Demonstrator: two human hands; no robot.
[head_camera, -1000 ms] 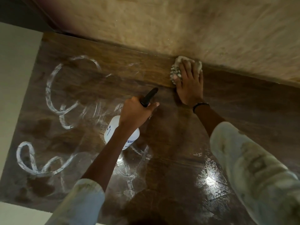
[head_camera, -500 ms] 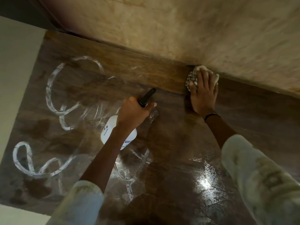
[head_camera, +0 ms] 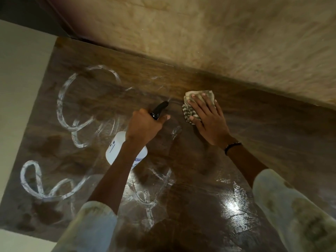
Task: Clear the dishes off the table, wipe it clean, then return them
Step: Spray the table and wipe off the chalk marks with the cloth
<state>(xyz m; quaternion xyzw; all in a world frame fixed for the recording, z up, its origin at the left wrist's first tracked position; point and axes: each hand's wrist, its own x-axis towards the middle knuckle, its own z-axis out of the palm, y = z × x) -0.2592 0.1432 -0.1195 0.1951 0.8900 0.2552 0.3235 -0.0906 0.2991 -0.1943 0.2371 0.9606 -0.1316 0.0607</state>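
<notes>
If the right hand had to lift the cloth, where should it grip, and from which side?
Pinch the cloth at its checked left edge, coming from above. That part sticks out past the flat right hand; the far edge lies close to the wall, leaving less room.

brown wood-grain table (head_camera: 272,135), checked cloth (head_camera: 190,110), white bottle (head_camera: 116,148)

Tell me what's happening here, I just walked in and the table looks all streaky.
A person is wiping the table. Their right hand presses a checked cloth flat on the wood near the wall, while the left hand grips a white spray bottle by its black trigger head. White looping streaks cover the left side, not yet wiped. No dishes are in view.
</notes>
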